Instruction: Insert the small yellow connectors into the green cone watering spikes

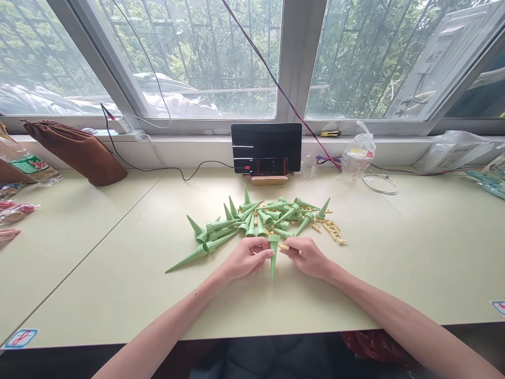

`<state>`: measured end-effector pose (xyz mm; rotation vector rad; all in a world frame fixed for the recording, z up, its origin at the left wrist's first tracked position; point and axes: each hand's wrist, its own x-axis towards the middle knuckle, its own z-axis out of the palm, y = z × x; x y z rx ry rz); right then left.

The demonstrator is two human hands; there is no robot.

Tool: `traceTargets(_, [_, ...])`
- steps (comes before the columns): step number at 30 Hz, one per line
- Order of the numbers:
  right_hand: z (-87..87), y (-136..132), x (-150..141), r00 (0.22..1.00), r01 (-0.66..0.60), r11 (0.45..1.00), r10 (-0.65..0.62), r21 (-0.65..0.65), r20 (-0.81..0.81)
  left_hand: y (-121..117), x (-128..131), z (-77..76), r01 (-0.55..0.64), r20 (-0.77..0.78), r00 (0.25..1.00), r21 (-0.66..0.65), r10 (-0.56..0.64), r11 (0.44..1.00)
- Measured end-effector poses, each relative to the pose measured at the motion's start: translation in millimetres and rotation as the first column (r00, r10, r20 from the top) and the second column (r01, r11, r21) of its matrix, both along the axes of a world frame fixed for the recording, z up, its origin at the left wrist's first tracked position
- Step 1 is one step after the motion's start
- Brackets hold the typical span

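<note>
At lower center of the frame, the left hand (252, 257) grips a green spike (273, 258), point down, fingers closed on its side. The right hand (306, 256) pinches a yellow piece (283, 247) beside it. Loose spikes (221, 231) and yellow parts (333, 230) lie beyond, on the counter (130, 284).

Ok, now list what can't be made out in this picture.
All in the head view:
- Far end of the yellow piece: hidden by the right hand.
- Pieces low in the heap: covered by green cones.
- Phone digits: too small and blurred to read surely.
- Another person's hand: mostly cut off by the left edge.
</note>
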<state>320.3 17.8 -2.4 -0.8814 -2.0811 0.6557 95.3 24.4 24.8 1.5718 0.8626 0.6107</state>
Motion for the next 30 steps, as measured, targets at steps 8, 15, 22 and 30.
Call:
traceTargets(8, [5.5, -2, -3, 0.998, -0.014, 0.994, 0.007, -0.110, -0.063, -5, 5, 7.2, -0.064, -0.055, 0.996, 0.180, 0.075, 0.982])
traceTargets(15, [10.4, -6, -5, 0.970, -0.134, 0.906, 0.037, -0.401, -0.241, -4, 6, 5.5, -0.117, -0.071, 0.986, 0.350, 0.151, 0.929])
traceTargets(22, [9.8, -6, -4, 0.919, -0.275, 0.765, 0.031, -0.583, -0.392, -3, 6, 1.8, -0.128, -0.065, 0.984, 0.380, 0.165, 0.916])
traceTargets(30, [16.7, -6, -7, 0.901, -0.294, 0.734, -0.001, -0.612, -0.434, -3, 6, 0.1, -0.131, -0.068, 0.984, 0.342, 0.164, 0.930])
